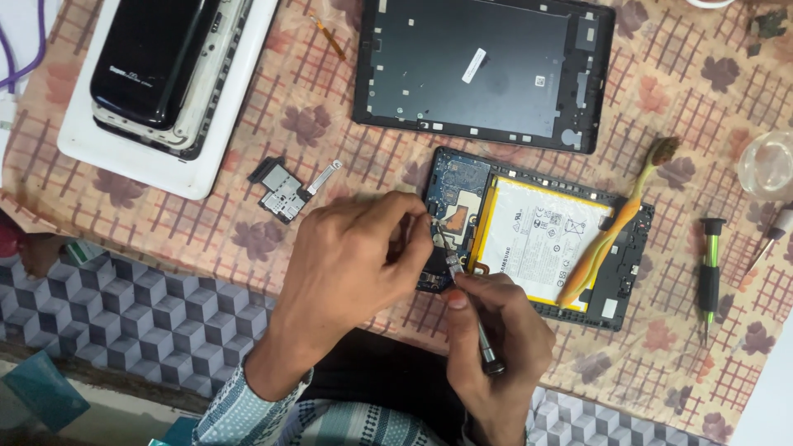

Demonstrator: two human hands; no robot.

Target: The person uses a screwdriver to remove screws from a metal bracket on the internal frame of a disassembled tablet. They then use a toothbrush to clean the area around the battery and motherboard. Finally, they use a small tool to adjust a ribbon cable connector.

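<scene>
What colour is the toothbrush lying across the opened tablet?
The toothbrush is orange and yellow, seen in the head view.

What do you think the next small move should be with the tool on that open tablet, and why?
Probably ease the tool tip gently up under the thin cable beside the battery. The right hand holds the tool at the circuit board of the open tablet, and the left hand pinches there, seemingly steadying the cable.

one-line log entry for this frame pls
left hand: on opened tablet circuit board end | right hand: holds screwdriver, tip on board | toothbrush: lying on battery
</scene>
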